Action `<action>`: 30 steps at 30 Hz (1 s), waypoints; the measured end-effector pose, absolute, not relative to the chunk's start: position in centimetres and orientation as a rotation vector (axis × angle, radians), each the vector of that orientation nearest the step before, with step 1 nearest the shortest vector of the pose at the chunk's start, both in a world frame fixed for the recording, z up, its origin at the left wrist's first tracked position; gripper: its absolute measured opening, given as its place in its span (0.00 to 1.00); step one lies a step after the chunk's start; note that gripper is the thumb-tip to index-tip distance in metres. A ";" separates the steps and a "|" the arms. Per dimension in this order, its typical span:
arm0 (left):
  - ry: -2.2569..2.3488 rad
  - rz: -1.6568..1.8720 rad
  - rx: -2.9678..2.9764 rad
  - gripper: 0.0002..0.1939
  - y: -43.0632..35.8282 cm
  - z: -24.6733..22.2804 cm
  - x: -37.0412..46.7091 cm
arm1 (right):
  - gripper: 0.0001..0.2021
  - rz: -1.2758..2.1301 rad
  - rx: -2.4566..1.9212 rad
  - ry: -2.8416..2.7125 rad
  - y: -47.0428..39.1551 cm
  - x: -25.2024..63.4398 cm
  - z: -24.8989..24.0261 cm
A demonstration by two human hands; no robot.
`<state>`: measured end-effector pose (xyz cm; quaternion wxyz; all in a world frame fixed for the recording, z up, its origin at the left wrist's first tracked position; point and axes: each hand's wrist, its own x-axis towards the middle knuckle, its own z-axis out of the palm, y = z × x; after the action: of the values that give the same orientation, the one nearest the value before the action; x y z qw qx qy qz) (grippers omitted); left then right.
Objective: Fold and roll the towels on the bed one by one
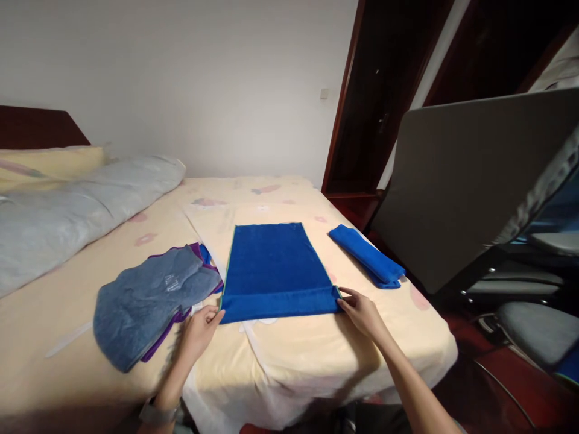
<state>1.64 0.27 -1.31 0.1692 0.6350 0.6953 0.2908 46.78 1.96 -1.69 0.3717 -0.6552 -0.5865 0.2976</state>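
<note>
A bright blue towel (274,262) lies flat on the bed (316,355), its near edge folded over into a narrow band. My left hand (202,328) pinches the left end of that folded band. My right hand (360,309) pinches the right end. Both hands rest on the sheet at the towel's near corners.
A folded blue towel (368,256) lies to the right near the bed's edge. A grey-blue cloth on purple fabric (149,298) sits to the left. A grey duvet (67,211) and pillow fill the far left. A grey board (465,181) and chairs stand right of the bed.
</note>
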 end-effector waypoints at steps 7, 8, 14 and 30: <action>2.018 0.934 1.797 0.22 -1.1 -0.4 1.4 | 0.27 0.892 -1.647 -1.498 0.9 47.9 -0.6; 2.023 0.931 1.807 0.22 -1.4 -0.3 1.5 | 0.26 0.897 -1.649 -1.507 0.6 48.1 -0.5; 2.084 0.819 1.920 0.19 -3.4 0.4 2.1 | 0.21 0.889 -1.679 -1.544 -0.7 48.9 -0.3; 2.218 0.649 2.044 0.13 -4.2 -0.4 2.4 | 0.15 0.627 -1.890 -1.724 -1.4 48.3 -0.2</action>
<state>2.36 -4.18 -0.39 0.0281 0.6623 0.7186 0.2101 48.33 -1.40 -0.20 0.2511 -0.6946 -0.6335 0.2306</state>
